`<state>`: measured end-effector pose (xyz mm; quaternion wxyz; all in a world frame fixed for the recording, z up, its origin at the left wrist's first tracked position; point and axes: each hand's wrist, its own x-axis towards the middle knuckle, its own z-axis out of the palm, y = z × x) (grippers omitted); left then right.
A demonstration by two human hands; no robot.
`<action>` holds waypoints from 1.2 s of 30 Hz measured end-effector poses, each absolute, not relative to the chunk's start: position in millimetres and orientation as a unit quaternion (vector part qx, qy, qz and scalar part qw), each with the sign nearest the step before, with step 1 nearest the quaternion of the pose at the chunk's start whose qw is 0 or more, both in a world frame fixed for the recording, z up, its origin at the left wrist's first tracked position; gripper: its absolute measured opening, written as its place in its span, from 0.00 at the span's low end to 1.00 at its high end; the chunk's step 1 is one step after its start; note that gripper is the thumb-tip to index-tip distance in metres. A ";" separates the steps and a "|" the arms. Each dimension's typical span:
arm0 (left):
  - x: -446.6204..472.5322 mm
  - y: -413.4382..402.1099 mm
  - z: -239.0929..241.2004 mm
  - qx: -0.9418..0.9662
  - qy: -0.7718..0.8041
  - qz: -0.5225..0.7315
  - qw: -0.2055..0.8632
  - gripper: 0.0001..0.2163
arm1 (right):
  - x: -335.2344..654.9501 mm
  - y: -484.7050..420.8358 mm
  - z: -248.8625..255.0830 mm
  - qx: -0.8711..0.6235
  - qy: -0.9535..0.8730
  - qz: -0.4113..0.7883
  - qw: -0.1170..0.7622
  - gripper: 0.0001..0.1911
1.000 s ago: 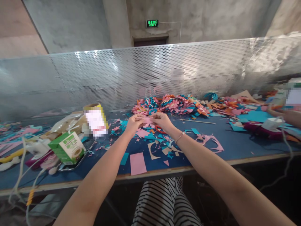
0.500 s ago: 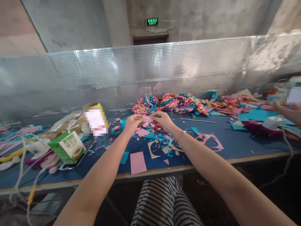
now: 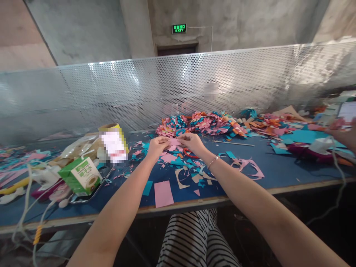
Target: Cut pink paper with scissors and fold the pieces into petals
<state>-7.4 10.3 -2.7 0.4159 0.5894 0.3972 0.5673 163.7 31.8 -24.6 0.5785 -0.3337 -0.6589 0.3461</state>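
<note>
Between my two hands is a small pink piece of paper (image 3: 174, 142), pinched at its left end by my left hand (image 3: 158, 145) and at its right end by my right hand (image 3: 191, 142). Both hands are closed, fingertips bent over the paper. Red-handled scissors (image 3: 190, 152), partly hidden, seem to lie just beside my right hand. Pink, blue and cream paper scraps (image 3: 178, 161) spread below the hands. Nearer the table edge lies a pink paper rectangle (image 3: 164, 193), next to a blue piece (image 3: 147, 188).
Behind my hands is a heap of paper flowers (image 3: 205, 124) against a perforated metal screen (image 3: 178, 85). A green drink carton (image 3: 80, 176) and a yellow roll (image 3: 112, 129) stand left, with cables (image 3: 27, 193). A thin stick (image 3: 233, 143) lies right; another person's hand (image 3: 342, 131) is at far right.
My hands stay almost in place, still pinching the pink paper. The view has tilted slightly. At far right, the other person's hand has shifted a little near a phone-like screen.
</note>
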 end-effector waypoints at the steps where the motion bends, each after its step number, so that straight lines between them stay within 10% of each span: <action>1: -7.4 10.8 -2.8 0.591 0.400 0.567 0.411 0.11 | 163.4 31.9 -24.4 -0.339 -0.659 0.339 0.580 0.12; 36: -0.5 1.2 -3.6 0.675 0.373 0.511 0.380 0.13 | 160.0 15.4 -17.0 -0.340 -0.701 0.295 0.554 0.10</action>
